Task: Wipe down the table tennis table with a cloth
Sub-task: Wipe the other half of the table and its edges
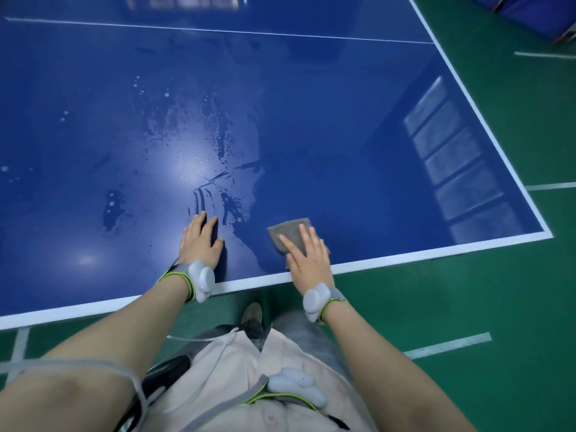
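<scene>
A small grey cloth (291, 233) lies flat under the spread right hand (307, 255) on the wet blue counter (358, 145); the left hand (201, 240) rests flat.

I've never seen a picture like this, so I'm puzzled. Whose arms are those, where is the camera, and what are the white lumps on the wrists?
The camera sits on a person's head and looks down, so you see their own two arms. They stand at the near edge of a big blue table tennis table with white border lines, on a green floor. The right hand presses flat on a small grey folded cloth to wipe. The left hand rests flat on the table, holding nothing. Beyond the left hand are water droplets and wet streaks not yet wiped. The white lumps are small plastic devices strapped to each wrist; what they do, the picture doesn't show.
</scene>
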The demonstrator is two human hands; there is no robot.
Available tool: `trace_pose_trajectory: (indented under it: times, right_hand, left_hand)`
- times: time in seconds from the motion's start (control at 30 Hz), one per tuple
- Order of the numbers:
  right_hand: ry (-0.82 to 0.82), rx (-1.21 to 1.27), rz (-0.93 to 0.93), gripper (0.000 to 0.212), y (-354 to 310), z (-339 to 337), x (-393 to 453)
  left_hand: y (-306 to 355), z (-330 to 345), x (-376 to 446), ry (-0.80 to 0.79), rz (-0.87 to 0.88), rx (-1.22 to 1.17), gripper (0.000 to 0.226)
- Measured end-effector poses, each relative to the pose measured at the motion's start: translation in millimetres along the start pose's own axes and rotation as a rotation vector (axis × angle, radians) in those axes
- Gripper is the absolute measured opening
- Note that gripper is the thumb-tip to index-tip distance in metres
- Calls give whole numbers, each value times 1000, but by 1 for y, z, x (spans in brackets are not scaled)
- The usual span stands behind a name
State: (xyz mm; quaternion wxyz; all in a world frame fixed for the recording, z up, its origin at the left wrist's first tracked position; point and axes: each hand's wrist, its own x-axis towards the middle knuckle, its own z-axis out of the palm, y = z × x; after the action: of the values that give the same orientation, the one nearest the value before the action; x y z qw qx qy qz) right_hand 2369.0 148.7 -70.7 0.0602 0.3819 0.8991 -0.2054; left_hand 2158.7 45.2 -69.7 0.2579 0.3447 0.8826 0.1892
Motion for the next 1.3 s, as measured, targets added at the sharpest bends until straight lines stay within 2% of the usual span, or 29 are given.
trace_pose_trajectory:
  times: [0.1,0.17,0.23,0.37,0.47,0.53,0.6,0.73,0.8,0.97,1.1,1.3]
  right_hand:
    - [94,49,267,50,2,1,-4]
    - [162,15,303,49,-9,3,-3]
    - [106,1,243,49,-22,7,-5]
    - [-64,-44,0,48,-31,11,-20]
    - [-33,-90,-131,47,-6,8,-21]
    - [-37,-54,-93,46,13,0,-25]
    - [44,-12,29,45,27,-1,-28]
    - [25,-18,165,49,12,-1,-27]
    - [-6,-34,125,49,-4,3,-29]
    - [-100,-42,-141,49,-41,15,-35]
    - [-135,-98,-264,47,-29,8,-27]
    - [-52,-95,68,48,-7,2,-22]
  left_hand:
    - [2,1,-5,22,-25,-26,52]
    - [3,4,-10,33,-45,-47,51]
    - [6,7,-18,31,-65,-61,52]
    - [4,11,-35,9,-60,-28,52]
    - [4,10,-42,2,-71,-48,51]
    - [3,12,-50,3,-76,-56,50]
    - [1,16,-59,18,-87,-71,50]
    - [3,23,-75,37,-115,-99,50]
    - [4,24,-82,27,-121,-101,49]
    - [2,22,-95,0,-114,-109,46]
    - [1,17,-102,-24,-146,-127,41]
    - [-3,15,-104,4,-176,-194,37]
